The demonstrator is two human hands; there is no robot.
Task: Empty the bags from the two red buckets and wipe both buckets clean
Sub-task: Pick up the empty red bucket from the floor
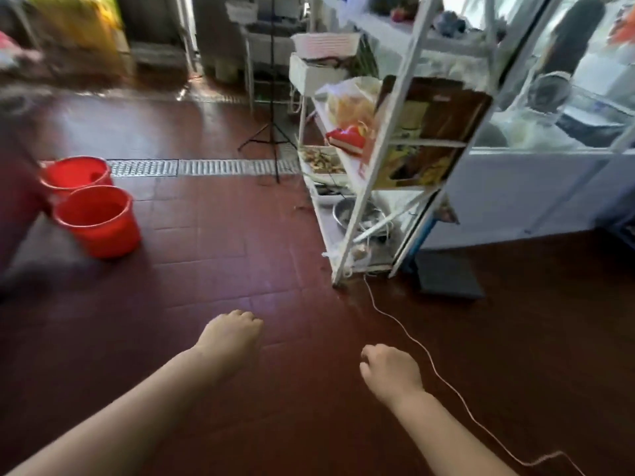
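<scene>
Both bare hands, left hand (pixel 231 333) & right hand (pixel 390 369), loosely curled, empty; two round red plastic buckets (pixel 98 219) sit far-left, nearer left hand.

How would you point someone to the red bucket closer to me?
Start at the metal drain grate crossing the red tile floor. Two red buckets stand touching at its left end. The nearer bucket sits in front of the far bucket, further from the grate.

You can read no text here. The poster (pixel 429 132) leaning in the white rack (pixel 388 139) carries print too blurred to make out, and the red packet (pixel 347 137) on its shelf shows no legible label.
</scene>
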